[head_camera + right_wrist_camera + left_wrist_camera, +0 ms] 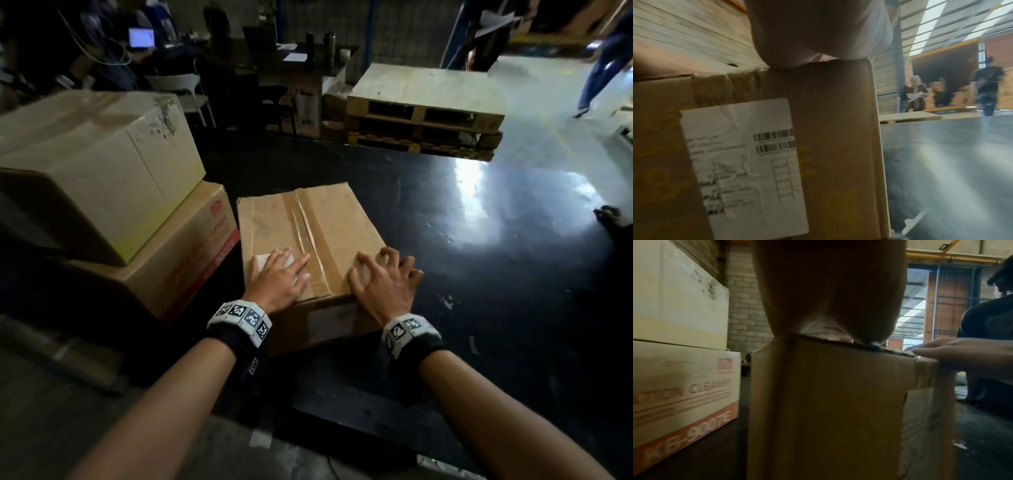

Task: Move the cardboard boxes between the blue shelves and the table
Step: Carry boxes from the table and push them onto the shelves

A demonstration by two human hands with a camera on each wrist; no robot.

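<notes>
A taped brown cardboard box (pixel 308 219) sits on the black table (pixel 462 246) in front of me. My left hand (pixel 277 277) lies flat on the near left of its top, over a small white label. My right hand (pixel 383 277) rests on the near right corner with fingers arched and spread, fingertips on the cardboard. Neither hand wraps an edge. In the left wrist view the palm (pixel 828 288) presses the box (pixel 828 402) top edge, and my right hand (pixel 962 353) shows beside it. The right wrist view shows the palm (pixel 818 32) above the box side (pixel 838 129), which carries a barcode label (pixel 740 162).
Two larger boxes are stacked just left: a pale one (pixel 96 164) on a red-printed one (pixel 191 253), close to the box's left side. Stacked wooden pallets (pixel 424 109) stand beyond the table. A person (pixel 606 58) walks at far right. The table's right half is bare.
</notes>
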